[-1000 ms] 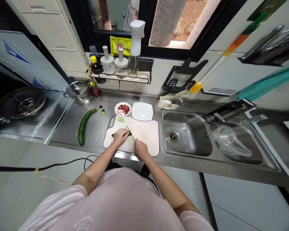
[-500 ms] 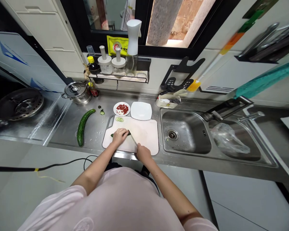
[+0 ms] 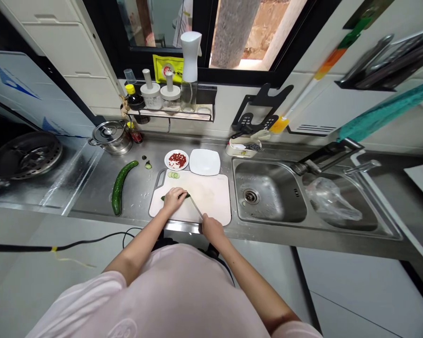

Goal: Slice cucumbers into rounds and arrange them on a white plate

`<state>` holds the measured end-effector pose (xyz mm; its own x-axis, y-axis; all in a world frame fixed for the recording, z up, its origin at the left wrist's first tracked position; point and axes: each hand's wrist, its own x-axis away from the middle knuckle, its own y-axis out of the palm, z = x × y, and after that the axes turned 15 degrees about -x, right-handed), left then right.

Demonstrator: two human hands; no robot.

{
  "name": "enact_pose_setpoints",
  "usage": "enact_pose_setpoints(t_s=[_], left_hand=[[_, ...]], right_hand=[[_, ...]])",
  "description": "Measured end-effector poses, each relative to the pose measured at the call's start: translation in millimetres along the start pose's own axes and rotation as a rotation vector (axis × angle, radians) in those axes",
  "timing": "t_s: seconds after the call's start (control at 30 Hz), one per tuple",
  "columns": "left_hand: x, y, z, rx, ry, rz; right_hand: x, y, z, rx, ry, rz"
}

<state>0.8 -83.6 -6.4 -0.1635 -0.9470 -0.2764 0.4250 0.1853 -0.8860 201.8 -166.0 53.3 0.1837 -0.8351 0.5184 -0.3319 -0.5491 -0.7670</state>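
On the white cutting board [image 3: 215, 199], my left hand [image 3: 174, 199] is closed over a dark green cucumber piece [image 3: 187, 195], whose ends stick out on both sides of the fingers. My right hand [image 3: 212, 229] grips the handle of a knife [image 3: 196, 206] at the board's front edge. The thin blade slants up and left to the right end of the cucumber piece. Several pale cucumber slices [image 3: 174, 175] lie at the board's upper left. A whole cucumber [image 3: 122, 188] rests on the steel counter to the left.
Behind the board stand a plate of chopped red pieces [image 3: 177, 160] and a white square plate [image 3: 205, 162]. A lidded pot [image 3: 112, 137] and cucumber scraps [image 3: 148, 165] are at the left. The sink [image 3: 271, 190] lies to the right, with a plastic bag [image 3: 333, 201] in its second basin.
My right hand has shifted slightly right and down with the knife handle. My left hand stays on the cucumber piece. The whole view has shifted a little.
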Motion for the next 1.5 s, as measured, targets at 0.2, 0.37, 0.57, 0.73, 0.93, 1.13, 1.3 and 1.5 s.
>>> enact_pose_setpoints(t_s=[0.2, 0.37, 0.57, 0.73, 0.93, 1.13, 1.3, 1.5], left_hand=[[-1, -1.9, 1, -0.004, -0.003, -0.017], [-1, -4.3, 2, -0.001, -0.046, -0.046], [4, -5.5, 5, -0.035, -0.073, -0.062], [8, -12.0, 8, -0.034, -0.084, -0.009], [-1, -22.8, 21, 0.06, -0.262, 0.122], [-20, -26.5, 29, 0.168, -0.297, -0.069], [-29, -31.7, 22, 0.189, -0.232, -0.265], [-35, -36.4, 23, 0.147, -0.027, -0.321]], right_hand=[[5, 0, 5, -0.004, 0.006, 0.001], [12, -11, 11, -0.011, 0.009, 0.039], [19, -22, 9, -0.045, 0.014, 0.163], [15, -24, 7, -0.065, -0.02, 0.237], [11, -23, 4, -0.048, -0.017, 0.272], [12, -20, 8, 0.004, -0.063, 0.303], [17, -19, 18, 0.062, -0.109, 0.293], [19, -20, 26, 0.098, -0.125, 0.276]])
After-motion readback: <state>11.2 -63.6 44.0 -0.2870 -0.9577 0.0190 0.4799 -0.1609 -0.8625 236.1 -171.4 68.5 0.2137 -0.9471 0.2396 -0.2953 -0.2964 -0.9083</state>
